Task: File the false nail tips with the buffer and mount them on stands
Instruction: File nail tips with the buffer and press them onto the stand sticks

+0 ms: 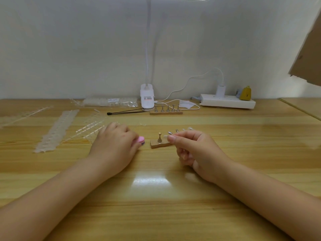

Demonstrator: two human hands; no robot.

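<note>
- Nail tip point(166, 136) pinched in right hand point(194, 150), long axis left-right, its free end just right of the brass stand point(159, 137); right hand nearer.
- Left hand point(114, 143) grips pink buffer point(141, 140), left of stand.
- Wooden surface point(156, 206): clear tip strips point(55, 131) far left; lamp clamp point(147, 100), power strip point(227, 101) along far wall.

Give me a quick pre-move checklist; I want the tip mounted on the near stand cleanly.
1. Nail tip pinched in right hand: ok.
2. Near stand upright on its wooden base, top bare: ok.
3. Tip lined up over stand: not ok, it sits beside it.
4. Pink buffer held aside by left hand: ok.
5. Tip filed enough: cannot tell.
</note>
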